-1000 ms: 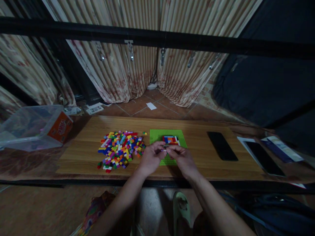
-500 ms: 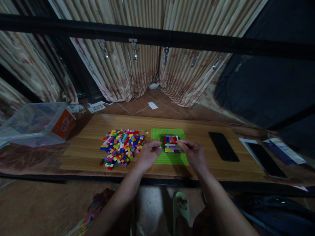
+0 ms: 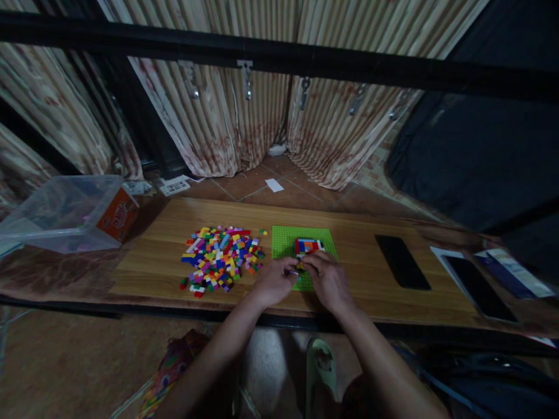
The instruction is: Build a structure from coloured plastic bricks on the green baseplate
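A green studded baseplate (image 3: 283, 235) lies on the wooden board, bearing a low block of red, blue, white and other toy bricks (image 3: 308, 245). My right hand (image 3: 328, 284) is over the near part of that block and hides much of it. Its fingers are closed in a pinch; what they grip, if anything, is hidden. Close against its fingertips is my left hand (image 3: 274, 283), closed with a small pale toy brick (image 3: 294, 272) at its fingertips. A bit of yellow shows between the hands, but I cannot tell whether it is held or built in.
Left of the baseplate spreads a pile of loose coloured bricks (image 3: 222, 259). A clear plastic bin (image 3: 65, 212) with an orange label stands at far left. A black phone-like slab (image 3: 402, 262) lies on the board (image 3: 362, 302) at right, another dark slab (image 3: 480, 288) beyond it.
My right hand has moved left and nearer to me, from the block's right edge to its near side. My left hand has shifted right, and the fingertips now meet. The view has shifted slightly.
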`<state>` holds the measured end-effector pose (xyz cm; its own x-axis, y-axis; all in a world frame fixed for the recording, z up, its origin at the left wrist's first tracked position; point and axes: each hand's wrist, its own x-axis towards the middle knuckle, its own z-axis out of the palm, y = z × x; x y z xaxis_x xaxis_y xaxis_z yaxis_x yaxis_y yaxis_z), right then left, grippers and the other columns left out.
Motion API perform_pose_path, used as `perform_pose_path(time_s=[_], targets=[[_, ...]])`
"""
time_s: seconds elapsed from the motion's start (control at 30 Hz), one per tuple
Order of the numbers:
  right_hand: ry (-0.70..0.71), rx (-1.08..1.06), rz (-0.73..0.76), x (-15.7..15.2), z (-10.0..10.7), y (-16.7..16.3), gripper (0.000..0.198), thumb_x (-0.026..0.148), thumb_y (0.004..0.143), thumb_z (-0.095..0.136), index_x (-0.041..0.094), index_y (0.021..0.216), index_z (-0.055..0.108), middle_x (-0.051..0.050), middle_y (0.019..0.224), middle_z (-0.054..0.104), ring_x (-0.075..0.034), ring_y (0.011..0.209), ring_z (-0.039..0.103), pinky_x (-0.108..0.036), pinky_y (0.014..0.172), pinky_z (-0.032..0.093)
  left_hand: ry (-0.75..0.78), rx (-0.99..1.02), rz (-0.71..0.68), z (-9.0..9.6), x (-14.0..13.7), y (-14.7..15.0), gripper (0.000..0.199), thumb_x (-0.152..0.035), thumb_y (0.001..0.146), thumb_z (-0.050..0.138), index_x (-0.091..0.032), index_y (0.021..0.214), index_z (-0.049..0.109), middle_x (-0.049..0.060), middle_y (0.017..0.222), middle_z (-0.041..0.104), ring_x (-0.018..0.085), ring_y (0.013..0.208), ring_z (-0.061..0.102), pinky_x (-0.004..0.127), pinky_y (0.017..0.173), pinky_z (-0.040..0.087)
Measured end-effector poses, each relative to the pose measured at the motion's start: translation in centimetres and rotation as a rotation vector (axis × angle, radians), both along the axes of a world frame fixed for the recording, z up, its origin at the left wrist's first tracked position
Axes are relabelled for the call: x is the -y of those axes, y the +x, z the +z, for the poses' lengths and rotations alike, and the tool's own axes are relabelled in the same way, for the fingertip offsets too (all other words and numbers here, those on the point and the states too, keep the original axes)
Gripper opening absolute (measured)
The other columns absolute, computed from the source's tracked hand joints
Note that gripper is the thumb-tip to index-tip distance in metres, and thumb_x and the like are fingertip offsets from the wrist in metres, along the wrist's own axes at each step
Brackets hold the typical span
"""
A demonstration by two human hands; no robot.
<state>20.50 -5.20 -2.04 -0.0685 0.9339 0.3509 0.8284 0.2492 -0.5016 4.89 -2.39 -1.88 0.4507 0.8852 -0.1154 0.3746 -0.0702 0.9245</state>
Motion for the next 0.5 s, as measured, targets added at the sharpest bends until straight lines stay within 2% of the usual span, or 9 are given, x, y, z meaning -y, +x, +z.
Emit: perform_pose_path(time_s=[0.2, 0.33, 0.5], targets=[[0.053, 0.064, -0.036, -0.2, -0.6, 0.0, 0.021, 0.022, 0.088, 0.051, 0.022, 0.087, 0.072, -0.006, 0.09, 0.065, -0.022, 0.09, 0.056, -0.034, 0.081, 0.045, 0.009, 0.009, -0.065, -0.1, 0.2, 0.3, 0.037, -0.016, 0.074, 0.048, -0.015, 0.108, 0.065, 0.001, 0.075, 0.065, 0.013, 0.065, 0.058, 0.023, 0.061, 0.043], [0.047, -0.004, -0.072, -0.3, -0.8, 0.1, 0.019, 0.022, 0.086, 0.053, 0.021, 0.089, 0.071, -0.007, 0.091, 0.066, -0.022, 0.09, 0.057, -0.035, 0.081, 0.045, 0.033, 0.04, -0.089, -0.7, 0.2, 0.7, 0.038, -0.014, 0.072, 0.049, -0.017, 0.107, 0.066, 0.0, 0.071, 0.063, 0.012, 0.062, 0.054, 0.022, 0.057, 0.04], [0.022, -0.136, -0.114, -0.3, -0.6, 0.4, 0.016, 0.023, 0.083, 0.055, 0.021, 0.087, 0.07, -0.007, 0.091, 0.067, -0.022, 0.088, 0.059, -0.036, 0.081, 0.045, 0.017, 0.073, -0.035, -1.1, 0.3, 0.9, 0.047, -0.015, 0.07, 0.052, -0.017, 0.116, 0.063, 0.001, 0.075, 0.066, 0.014, 0.062, 0.056, 0.023, 0.058, 0.042]])
